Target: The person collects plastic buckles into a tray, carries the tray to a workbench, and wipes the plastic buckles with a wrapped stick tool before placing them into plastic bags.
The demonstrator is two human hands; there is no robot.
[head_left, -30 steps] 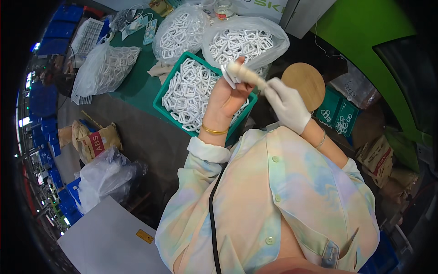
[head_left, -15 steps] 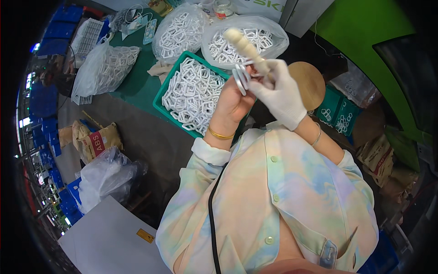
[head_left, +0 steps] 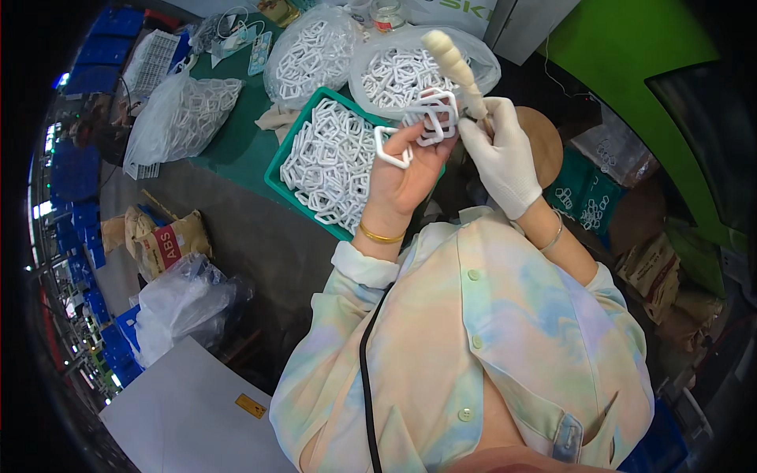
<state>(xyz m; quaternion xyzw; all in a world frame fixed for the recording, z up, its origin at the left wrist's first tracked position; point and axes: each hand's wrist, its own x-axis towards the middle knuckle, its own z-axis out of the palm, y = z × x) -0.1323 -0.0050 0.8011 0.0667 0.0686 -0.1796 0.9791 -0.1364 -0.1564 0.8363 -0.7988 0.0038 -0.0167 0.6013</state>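
Observation:
My bare left hand (head_left: 404,183) holds several white four-sided plastic rings (head_left: 453,117) at its fingertips. One more white ring (head_left: 393,162) sits apart from them, hooked by the thumb on the left side. In a white glove, my right hand (head_left: 506,162) grips a tool with a cream, ridged handle (head_left: 451,61) that points up and to the left. The tool's working end is hidden by the glove. My right fingers are close beside the held rings. Below and left of my hands stands a green bin (head_left: 277,169) heaped with white rings (head_left: 327,158).
Clear bags of white rings (head_left: 311,59) (head_left: 406,75) (head_left: 185,114) lie on the green table (head_left: 236,162). A round tan stool top (head_left: 540,150) is at the right, near a green tray (head_left: 583,201) with rings. Paper sacks (head_left: 177,240) stand at left.
My right hand and the tool have moved right, slightly away from my left hand. The rings in my left hand have turned and fanned out, one shifting left by the thumb.

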